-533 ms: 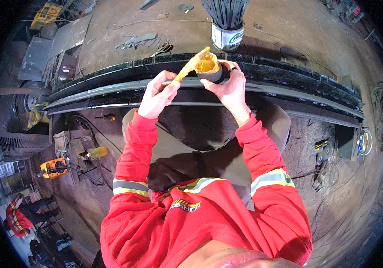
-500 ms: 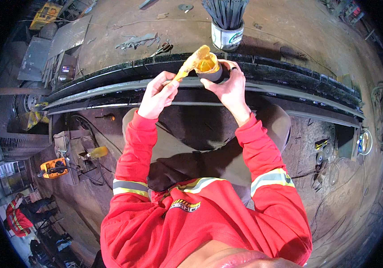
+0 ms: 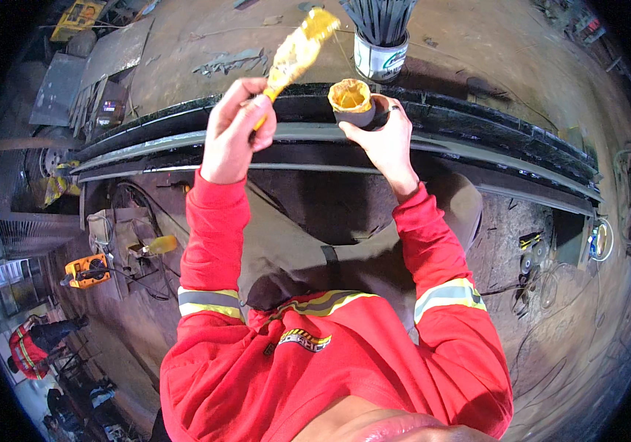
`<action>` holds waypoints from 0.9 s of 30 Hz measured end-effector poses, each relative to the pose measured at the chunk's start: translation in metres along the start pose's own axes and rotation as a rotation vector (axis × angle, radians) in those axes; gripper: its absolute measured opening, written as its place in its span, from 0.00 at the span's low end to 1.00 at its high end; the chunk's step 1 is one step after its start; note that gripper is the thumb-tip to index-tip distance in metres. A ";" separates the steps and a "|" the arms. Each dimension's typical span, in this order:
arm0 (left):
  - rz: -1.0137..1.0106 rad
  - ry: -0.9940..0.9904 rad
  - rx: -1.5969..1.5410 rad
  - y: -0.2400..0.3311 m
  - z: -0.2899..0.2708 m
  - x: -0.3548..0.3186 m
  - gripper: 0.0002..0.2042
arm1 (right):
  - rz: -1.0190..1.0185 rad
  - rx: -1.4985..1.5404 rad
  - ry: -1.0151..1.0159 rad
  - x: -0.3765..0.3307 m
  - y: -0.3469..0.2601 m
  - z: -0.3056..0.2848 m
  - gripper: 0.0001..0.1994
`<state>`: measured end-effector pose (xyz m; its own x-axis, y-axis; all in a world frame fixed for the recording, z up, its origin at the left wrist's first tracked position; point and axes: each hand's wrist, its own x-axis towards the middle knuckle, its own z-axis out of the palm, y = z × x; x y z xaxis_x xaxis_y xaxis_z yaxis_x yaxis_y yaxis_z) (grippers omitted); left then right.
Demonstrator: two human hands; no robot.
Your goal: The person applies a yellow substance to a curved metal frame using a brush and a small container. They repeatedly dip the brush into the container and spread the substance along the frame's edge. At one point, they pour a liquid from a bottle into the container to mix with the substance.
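My left hand (image 3: 236, 129) is closed around the handle of a paintbrush (image 3: 297, 55), its bristles and ferrule thickly coated in yellow paint. The brush tilts up and away to the right, clear of the cup, with a thin yellow strand trailing beneath its tip. In my right hand (image 3: 388, 140) I grip a small dark cup (image 3: 356, 118) whose rim and inside are smeared yellow. Both hands are above long dark metal bars (image 3: 301, 132) that lie crosswise in front of my knees.
Beyond the bars stands a white bucket (image 3: 380, 60) packed with dark metal strips. An orange machine (image 3: 87, 272) and a yellowish bottle (image 3: 159, 245) are at the left. Tools and cables (image 3: 529, 258) lie on the floor at right. Another person (image 3: 32, 346) is at the far lower left.
The paintbrush has come off the cup's rim and risen up and to the left with my left hand. My right hand and the cup have shifted slightly right and downward.
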<state>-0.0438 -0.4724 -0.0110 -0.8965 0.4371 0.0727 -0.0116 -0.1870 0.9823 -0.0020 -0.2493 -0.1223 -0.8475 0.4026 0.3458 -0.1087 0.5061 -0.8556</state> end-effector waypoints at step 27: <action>-0.120 0.633 1.213 -0.124 -0.100 -0.021 0.08 | 0.117 0.074 0.377 0.040 0.047 -0.053 0.30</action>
<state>-0.0676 -0.5465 -0.1517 -0.9684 -0.1376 0.2082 -0.0052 0.8453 0.5343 -0.0135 -0.1684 -0.1284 -0.6079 0.7127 0.3501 -0.0721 0.3896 -0.9182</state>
